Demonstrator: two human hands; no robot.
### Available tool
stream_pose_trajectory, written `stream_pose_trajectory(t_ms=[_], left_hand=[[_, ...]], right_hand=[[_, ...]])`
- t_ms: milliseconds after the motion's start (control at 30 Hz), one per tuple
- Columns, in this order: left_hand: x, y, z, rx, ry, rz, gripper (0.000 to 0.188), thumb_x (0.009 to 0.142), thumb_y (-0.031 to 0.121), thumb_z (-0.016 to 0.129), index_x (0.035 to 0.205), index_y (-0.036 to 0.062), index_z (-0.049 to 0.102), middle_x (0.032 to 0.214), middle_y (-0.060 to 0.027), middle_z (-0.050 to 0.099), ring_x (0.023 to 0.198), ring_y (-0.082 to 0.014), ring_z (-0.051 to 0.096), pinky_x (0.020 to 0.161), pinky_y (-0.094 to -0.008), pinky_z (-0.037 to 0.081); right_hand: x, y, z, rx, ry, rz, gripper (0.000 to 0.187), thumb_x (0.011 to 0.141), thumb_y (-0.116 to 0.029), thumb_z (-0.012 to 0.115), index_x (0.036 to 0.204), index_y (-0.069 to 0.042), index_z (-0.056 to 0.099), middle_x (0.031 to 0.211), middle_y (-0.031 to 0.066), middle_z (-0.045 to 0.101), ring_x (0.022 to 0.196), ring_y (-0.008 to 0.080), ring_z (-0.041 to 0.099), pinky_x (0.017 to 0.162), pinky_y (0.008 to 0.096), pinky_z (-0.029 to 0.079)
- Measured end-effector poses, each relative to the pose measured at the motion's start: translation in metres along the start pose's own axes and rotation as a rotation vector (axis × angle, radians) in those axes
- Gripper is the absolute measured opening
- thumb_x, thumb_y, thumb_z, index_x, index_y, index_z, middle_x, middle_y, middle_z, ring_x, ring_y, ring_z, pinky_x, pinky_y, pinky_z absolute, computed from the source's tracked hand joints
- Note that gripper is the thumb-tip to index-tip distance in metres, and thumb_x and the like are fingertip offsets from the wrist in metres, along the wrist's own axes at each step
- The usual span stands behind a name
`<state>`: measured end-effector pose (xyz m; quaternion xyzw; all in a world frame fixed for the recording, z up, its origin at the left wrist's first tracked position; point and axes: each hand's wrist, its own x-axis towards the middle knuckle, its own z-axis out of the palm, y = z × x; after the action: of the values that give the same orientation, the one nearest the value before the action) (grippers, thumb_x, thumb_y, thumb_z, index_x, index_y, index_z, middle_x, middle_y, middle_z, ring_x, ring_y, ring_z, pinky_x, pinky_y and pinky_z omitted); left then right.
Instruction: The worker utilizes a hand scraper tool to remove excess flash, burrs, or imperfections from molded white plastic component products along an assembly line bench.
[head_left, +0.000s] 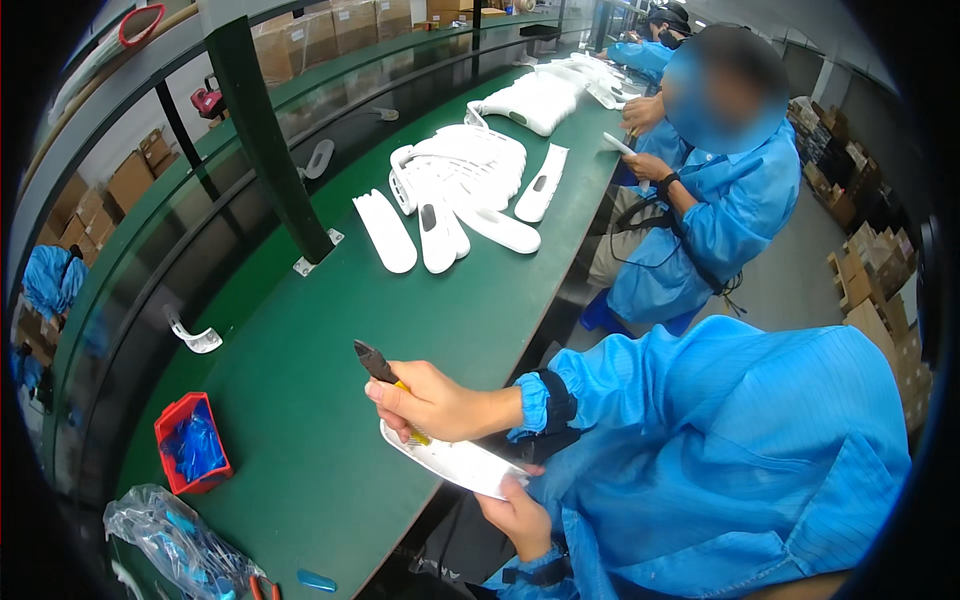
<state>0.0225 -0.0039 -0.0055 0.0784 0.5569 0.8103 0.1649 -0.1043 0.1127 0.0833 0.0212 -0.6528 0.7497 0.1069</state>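
Blue sleeves (720, 400) reach in from the lower right, ending in two working hands. Between them is a long white piece (455, 462), held over the near edge of the tabletop (340, 370). Its near end is gripped by the left hand (518, 515), fingers closed on it. The right hand (435, 400) is wrapped around a yellow-handled tool (376, 364), dark tip pointing up and away; whether its handle touches the piece, I cannot tell.

Toward the far edge stands an open red bin (215, 478) with crumpled-looking blue material (193, 443) inside. Just beside it, nearer the tabletop's left end, lies a clear plastic bag (150, 520) holding blue items, hard to make out through the film. A small blue piece (317, 580) lies near the bag.

By the far edge, a curved white part (200, 340) rests alone. Farther right along the tabletop, similar white pieces (460, 165) lie heaped and fanned out. Past them, a co-worker (720, 200) in blue holds another white piece (619, 144). Closed cardboard boxes (305, 40) are stacked beyond the far rail.
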Motion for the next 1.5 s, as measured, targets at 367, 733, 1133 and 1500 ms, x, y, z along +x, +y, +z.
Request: stream_pose_trajectory(t_ms=[367,733,1133,1500], left_hand=[[0.026,0.004,0.013,0.112,0.236,0.058,0.040,0.103,0.030,0.046,0.111,-0.0089,0.051,0.074,-0.0139,0.062,0.058,-0.0184,0.061,0.052,-0.0273,0.047],[0.028,-0.007,0.006,0.147,0.226,0.091,0.043,0.103,0.033,0.047,0.107,-0.0090,0.053,0.073,-0.0133,0.062,0.057,-0.0188,0.060,0.052,-0.0284,0.046],[0.030,-0.012,-0.002,0.162,0.177,0.101,0.036,0.103,0.026,0.047,0.106,-0.0090,0.055,0.083,-0.0135,0.065,0.074,-0.0195,0.064,0.069,-0.0316,0.050],[0.031,-0.006,0.006,0.054,0.181,0.042,0.038,0.101,0.024,0.055,0.111,-0.0117,0.058,0.101,-0.0115,0.066,0.089,-0.0170,0.062,0.076,-0.0304,0.050]], right_hand=[[-0.032,-0.021,-0.003,-0.375,-0.155,-0.061,0.030,0.101,-0.025,0.051,0.104,0.004,0.056,0.070,0.0165,0.063,0.059,0.0273,0.061,0.055,0.0362,0.048],[-0.036,-0.015,-0.003,-0.377,-0.151,-0.016,0.027,0.101,-0.024,0.051,0.102,0.003,0.055,0.070,0.0155,0.060,0.059,0.0280,0.061,0.055,0.0358,0.048],[-0.053,-0.007,-0.009,-0.346,-0.033,-0.058,0.023,0.099,-0.020,0.051,0.091,0.002,0.053,0.069,0.0135,0.059,0.058,0.0216,0.059,0.055,0.0341,0.046],[-0.041,-0.009,0.009,-0.235,-0.019,0.041,0.032,0.102,-0.024,0.048,0.116,0.005,0.049,0.068,0.0103,0.058,0.059,0.0191,0.058,0.057,0.0333,0.047]])
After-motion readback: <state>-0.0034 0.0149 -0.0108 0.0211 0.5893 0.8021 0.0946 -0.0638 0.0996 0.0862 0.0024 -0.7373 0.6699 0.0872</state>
